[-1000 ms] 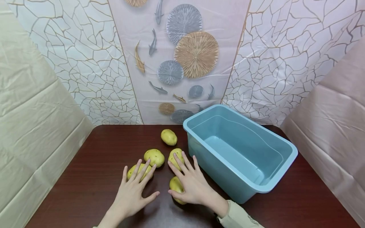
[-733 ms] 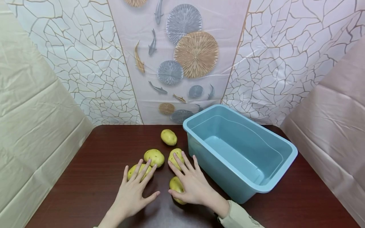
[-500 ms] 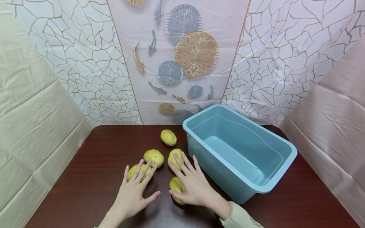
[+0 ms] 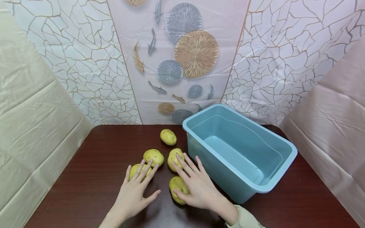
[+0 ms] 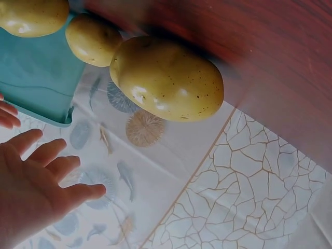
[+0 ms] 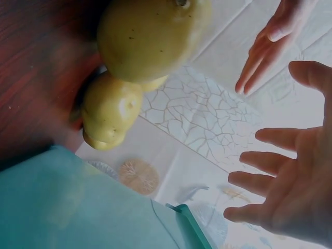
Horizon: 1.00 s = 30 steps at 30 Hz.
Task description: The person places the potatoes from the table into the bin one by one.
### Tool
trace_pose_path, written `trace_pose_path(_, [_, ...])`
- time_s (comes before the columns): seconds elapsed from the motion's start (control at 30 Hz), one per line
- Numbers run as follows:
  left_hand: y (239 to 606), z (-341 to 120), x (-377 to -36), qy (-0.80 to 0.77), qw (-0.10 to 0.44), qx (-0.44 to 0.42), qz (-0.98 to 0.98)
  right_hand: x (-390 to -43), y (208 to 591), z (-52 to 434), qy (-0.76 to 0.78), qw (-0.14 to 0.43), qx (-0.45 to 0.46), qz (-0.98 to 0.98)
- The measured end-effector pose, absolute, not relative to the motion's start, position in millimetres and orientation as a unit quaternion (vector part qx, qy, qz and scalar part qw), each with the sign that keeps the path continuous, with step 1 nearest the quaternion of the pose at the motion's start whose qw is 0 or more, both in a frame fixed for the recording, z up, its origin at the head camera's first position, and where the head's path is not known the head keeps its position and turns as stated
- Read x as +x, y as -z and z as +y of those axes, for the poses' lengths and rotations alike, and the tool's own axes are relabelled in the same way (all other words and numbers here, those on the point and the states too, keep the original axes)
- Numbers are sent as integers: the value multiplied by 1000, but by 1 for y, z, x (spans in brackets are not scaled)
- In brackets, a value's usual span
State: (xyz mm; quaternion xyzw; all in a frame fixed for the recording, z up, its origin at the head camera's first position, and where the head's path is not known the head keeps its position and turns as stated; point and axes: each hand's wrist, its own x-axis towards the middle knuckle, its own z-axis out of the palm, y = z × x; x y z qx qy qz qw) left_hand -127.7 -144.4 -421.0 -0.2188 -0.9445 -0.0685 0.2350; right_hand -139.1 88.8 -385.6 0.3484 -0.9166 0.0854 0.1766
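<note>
On the dark wooden desk (image 4: 94,177) five potatoes lie in a cluster just left of a blue tub (image 4: 242,152). The left hand (image 4: 134,191) lies flat with fingers straight and spread, its fingertips resting on the potato under it (image 4: 136,170), at about 12 o'clock from the palm; it grasps nothing. The right hand (image 4: 196,185) is likewise released, fingers straight. Its thumb and palm edge lie against the near potato (image 4: 176,189) at its 9 o'clock, while its fingers reach over the middle potato (image 4: 174,158) at about 11 o'clock. Another potato (image 4: 154,157) sits just beside the left fingertips, and the far potato (image 4: 168,136) lies apart at 12 o'clock, near the tub's corner. The tub stands at the right hand's 2 o'clock.
</note>
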Motion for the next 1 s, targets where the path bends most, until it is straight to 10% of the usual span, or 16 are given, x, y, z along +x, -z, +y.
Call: trace_pose_path(1.0, [410,-140,-125,149,327,-260,-896,-102,343,155,-89,268,322,-904])
